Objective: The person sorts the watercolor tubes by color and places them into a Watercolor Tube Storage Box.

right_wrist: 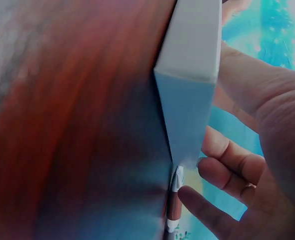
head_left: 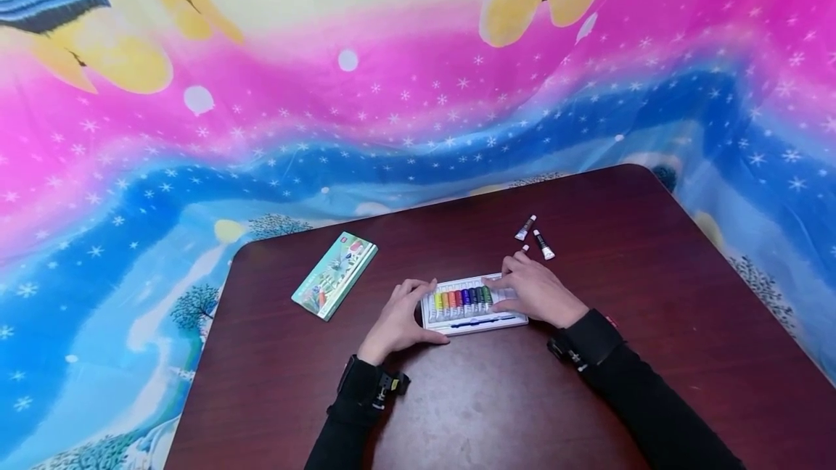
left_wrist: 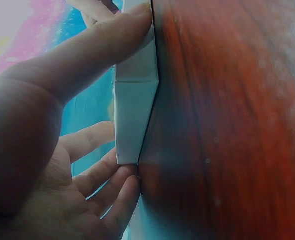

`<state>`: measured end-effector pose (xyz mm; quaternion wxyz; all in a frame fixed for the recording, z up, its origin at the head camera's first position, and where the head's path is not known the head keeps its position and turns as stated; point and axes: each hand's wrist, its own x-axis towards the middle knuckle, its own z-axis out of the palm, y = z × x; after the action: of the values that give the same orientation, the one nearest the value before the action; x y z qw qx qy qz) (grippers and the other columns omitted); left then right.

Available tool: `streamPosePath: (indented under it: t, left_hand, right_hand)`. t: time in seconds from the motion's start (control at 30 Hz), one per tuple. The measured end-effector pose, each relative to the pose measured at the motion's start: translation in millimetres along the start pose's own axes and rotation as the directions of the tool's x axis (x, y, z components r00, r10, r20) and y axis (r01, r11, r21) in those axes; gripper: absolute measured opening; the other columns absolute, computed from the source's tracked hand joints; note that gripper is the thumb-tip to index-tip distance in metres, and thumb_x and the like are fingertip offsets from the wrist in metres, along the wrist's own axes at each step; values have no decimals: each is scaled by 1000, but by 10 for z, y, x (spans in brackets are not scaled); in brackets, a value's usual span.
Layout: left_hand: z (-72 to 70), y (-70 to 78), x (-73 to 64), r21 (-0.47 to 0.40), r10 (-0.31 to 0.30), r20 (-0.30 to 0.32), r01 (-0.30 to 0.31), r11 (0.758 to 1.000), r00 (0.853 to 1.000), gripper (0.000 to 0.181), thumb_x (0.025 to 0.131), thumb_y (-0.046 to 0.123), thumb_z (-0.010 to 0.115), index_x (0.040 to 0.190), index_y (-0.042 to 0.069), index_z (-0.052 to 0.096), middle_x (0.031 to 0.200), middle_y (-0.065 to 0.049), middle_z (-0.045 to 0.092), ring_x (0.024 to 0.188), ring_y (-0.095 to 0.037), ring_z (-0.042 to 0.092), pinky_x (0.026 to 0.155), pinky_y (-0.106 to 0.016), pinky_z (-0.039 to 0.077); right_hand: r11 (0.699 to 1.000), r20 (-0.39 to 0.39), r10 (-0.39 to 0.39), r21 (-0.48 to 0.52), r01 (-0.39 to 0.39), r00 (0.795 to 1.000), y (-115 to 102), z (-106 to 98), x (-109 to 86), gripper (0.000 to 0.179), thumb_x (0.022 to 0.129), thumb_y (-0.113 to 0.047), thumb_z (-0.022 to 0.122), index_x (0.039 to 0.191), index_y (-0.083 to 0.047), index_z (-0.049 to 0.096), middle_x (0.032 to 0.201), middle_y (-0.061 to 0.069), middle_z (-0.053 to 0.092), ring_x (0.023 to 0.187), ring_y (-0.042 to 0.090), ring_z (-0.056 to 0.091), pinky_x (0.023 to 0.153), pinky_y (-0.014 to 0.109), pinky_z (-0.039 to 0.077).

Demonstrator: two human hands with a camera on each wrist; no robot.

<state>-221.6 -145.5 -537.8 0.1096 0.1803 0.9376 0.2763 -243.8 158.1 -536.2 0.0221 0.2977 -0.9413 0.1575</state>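
Observation:
A white tray lies on the table, holding a row of colored paint tubes, yellow through red to blue and green. Along its front lies a slim blue paintbrush. My left hand grips the tray's left end, thumb along the front side and fingers at the far corner. Over the right end is my right hand, its index fingertip and thumb at opposite ends of the tubes beside the green one. I cannot tell whether it pinches a tube. In the right wrist view, its other fingers hang beyond the tray near a loose tube.
Two small paint tubes, one grey and one black, lie behind the right hand; a third tube's white end shows beside its knuckles. A green illustrated box lies at the left. A patterned cloth hangs behind the table.

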Motion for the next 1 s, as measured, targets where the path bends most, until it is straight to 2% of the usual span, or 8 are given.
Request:
streamPosePath:
  t: [0.27, 0.57, 0.7, 0.8, 0.87, 0.93, 1.0]
  left_hand:
    - [6, 0, -10, 0, 0, -6, 0, 1000, 1000, 109, 69, 50, 95, 160, 22, 42, 149, -6, 47, 135, -25, 42, 109, -46, 46]
    - [-16, 9, -2, 5, -1, -5, 1, 1000, 1000, 109, 69, 51, 95, 160, 23, 42, 149, -6, 47, 135, -25, 42, 109, -47, 45]
    - [-13, 0, 0, 7, 2, -5, -1, 1000, 1000, 109, 69, 51, 95, 160, 23, 42, 149, -6, 47, 135, -25, 42, 109, -47, 46]
    - [-5, -11, 3, 11, 3, -5, -3, 1000, 1000, 109, 69, 52, 95, 160, 23, 42, 149, -6, 47, 135, -25, 42, 109, -47, 46]
    - [0, -12, 4, 13, 4, -4, -4, 1000, 1000, 109, 69, 52, 95, 160, 23, 42, 149, -6, 47, 135, -26, 42, 109, -47, 46]
    - [7, -12, 3, 14, 5, -2, -5, 1000, 1000, 109, 69, 52, 95, 160, 22, 42, 149, -6, 47, 135, -26, 42, 109, -47, 46]
    - [15, -14, -2, 11, 8, -1, -8, 1000, 1000, 109, 69, 52, 95, 160, 22, 42, 149, -7, 47, 135, -27, 42, 109, -48, 46]
  right_hand:
    - [999, 17, 10, 44, -11, 1000, 18, -25, -1, 60, 80, -47, 88, 135, -26, 71, 93, -2, 59, 88, 11, 43, 70, 26, 39]
    - [998, 30, 29, 48, -30, 999, 32, -30, 8, 59, 80, -48, 88, 134, -28, 71, 93, -4, 59, 88, 11, 42, 70, 26, 38]
    - [995, 29, 35, 88, -37, 999, 52, -48, 5, 57, 82, -44, 87, 134, -26, 72, 94, -4, 59, 88, 11, 43, 69, 26, 39]
    - [992, -21, 52, 115, -49, 998, 97, -99, -2, 51, 86, -37, 86, 133, -23, 73, 96, -2, 61, 87, 12, 46, 68, 27, 41]
    - [989, -84, 87, 123, -77, 993, 170, -141, -2, 47, 89, -31, 84, 133, -19, 73, 98, 1, 63, 86, 15, 49, 67, 29, 42]
    - [986, -176, 139, 111, -121, 974, 274, -183, -4, 43, 91, -25, 81, 133, -15, 73, 97, 5, 64, 86, 19, 52, 66, 33, 43]
    - [975, -271, 216, 113, -191, 938, 407, -212, -22, 41, 93, -19, 78, 132, -11, 73, 97, 9, 65, 84, 23, 54, 64, 35, 43]
